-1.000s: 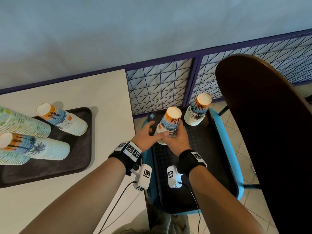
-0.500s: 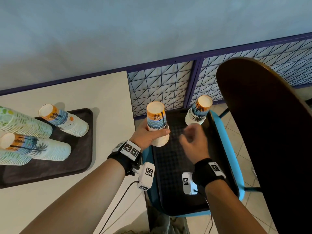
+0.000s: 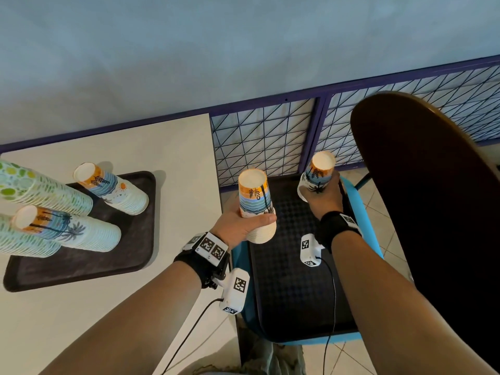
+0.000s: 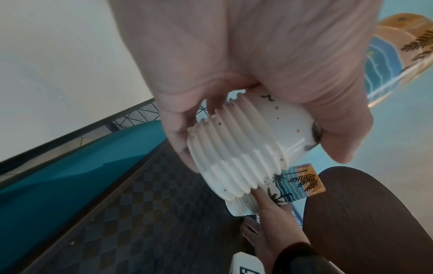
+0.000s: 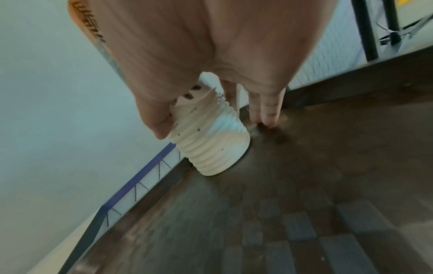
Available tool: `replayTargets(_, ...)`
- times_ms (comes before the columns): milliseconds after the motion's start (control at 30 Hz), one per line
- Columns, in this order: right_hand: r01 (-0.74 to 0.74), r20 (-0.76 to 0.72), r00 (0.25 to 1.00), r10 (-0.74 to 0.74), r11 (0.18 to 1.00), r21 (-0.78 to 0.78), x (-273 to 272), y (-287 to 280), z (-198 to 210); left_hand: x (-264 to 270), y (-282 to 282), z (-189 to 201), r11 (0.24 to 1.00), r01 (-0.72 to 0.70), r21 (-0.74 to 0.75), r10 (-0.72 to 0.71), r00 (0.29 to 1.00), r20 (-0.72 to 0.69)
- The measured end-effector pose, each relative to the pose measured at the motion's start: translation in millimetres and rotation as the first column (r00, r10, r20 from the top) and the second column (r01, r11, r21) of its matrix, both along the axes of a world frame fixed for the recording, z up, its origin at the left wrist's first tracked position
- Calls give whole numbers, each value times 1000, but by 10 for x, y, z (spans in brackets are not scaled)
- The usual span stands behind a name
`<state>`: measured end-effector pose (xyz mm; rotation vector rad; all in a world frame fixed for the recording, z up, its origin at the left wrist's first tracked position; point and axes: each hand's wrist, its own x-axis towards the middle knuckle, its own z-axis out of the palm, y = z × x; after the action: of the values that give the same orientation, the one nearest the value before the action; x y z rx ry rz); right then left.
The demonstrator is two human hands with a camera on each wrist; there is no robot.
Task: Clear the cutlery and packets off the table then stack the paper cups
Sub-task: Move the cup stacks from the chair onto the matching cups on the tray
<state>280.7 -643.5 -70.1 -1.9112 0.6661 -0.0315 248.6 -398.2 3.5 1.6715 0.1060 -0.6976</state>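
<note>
A: While the left hand [image 3: 240, 226] has its fingers and thumb wrapped round the lower rims of one short stack of inverted cups [image 3: 255, 204], lifted clear of the dark tray [image 3: 292, 280] on the blue chair [image 3: 362, 201], what should the other hand be doing?

B: The right hand [image 3: 323, 196] is already curled round the second stack [image 3: 318, 175], which seems to sit on the far end of that tray. In the right wrist view the thumb and palm close on it, but two fingers [image 5: 264, 109] point down to the tray surface, so I judge the grip is only partly set.

A: So, firm it up first?

B: Yes. Bring those loose fingers onto the ribbed rims [image 5: 211, 146] before lifting, and squeeze lightly; paper walls buckle easily.

A: And the joining?

B: Both stacks stand base up, mouth down. I'd lift the right stack straight up, line its open mouth over the closed base of the left one, and lower it on axis. A tilt would likely catch a rim and fan the nested cups apart.

A: Then where?

B: Probably over to the table [image 3: 151, 147], where three taller stacks [image 3: 67, 228] lean on another dark tray [image 3: 81, 263]. No cutlery or packets show on the table, so the clearing part looks finished.
</note>
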Motion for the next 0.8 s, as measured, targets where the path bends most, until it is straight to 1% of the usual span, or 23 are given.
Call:
replayTargets(67,-19,-5,1000,18,998,-54,-36,27,18,-22,31,9,1000,-7,8,7,1000,-7)
replayTargets(167,-50,-73,996,41,991,-122,-145,55,65,-60,76,-16,1000,-14,5,14,1000,1)
replayTargets(233,-67,-109,993,55,991,-112,-218,84,116,-98,110,-32,1000,-18,-1,18,1000,4)
replayTargets(300,-68,-114,992,61,996,-56,-279,152,132,-147,159,-58,999,-31,-19,31,999,-8)
replayTargets(400,-50,-69,996,54,997,59,-367,231,74,-237,285,-50,998,-53,-17,53,999,-3)
replayTargets(500,-49,-35,998,58,974,221,-500,472,217,-347,537,-8,997,-77,-11,77,997,24)
replayTargets(633,-117,-6,991,132,896,428,-571,954,408,-501,1030,93,991,-129,35,123,984,130)
replayTargets(800,-235,64,969,238,812,535,-444,1744,714,-690,1722,316,957,-280,72,252,931,264)
